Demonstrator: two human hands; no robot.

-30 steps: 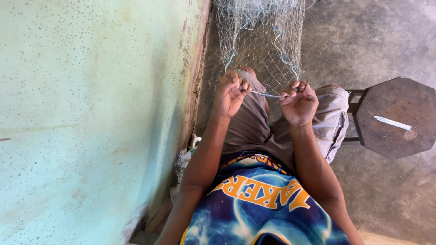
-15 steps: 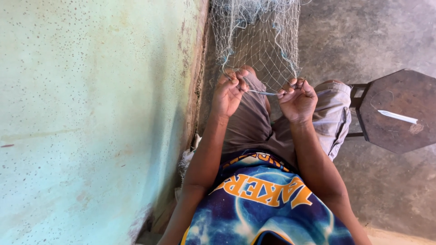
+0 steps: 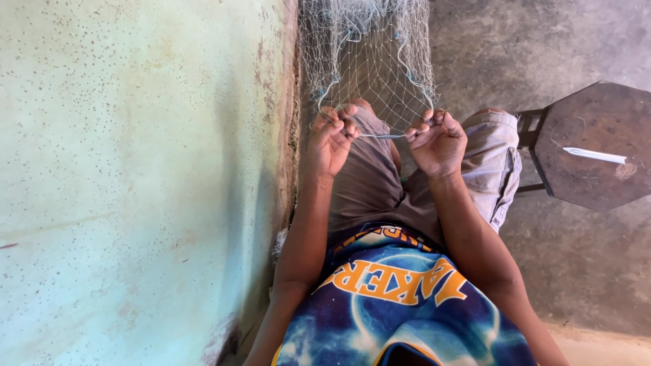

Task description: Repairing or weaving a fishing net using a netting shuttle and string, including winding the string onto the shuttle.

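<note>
One pale, fine-meshed fishing net (image 3: 369,61) hangs at the upper middle of the frame. Two bare hands, the left hand (image 3: 332,139) and the right hand (image 3: 439,141), sit at centre. One dark octagonal wooden stool (image 3: 597,146) stands at right, bearing one slim white netting needle (image 3: 595,155).

Net (image 3: 369,61) cut off by top edge; thin item between fingertips (image 3: 415,130) too small to identify.

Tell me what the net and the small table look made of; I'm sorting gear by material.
The net looks like thin pale synthetic line, perhaps nylon: translucent, fine open mesh, held by the left hand and right hand. The table looks like dark, matte wood with worn, scuffed patches.
</note>
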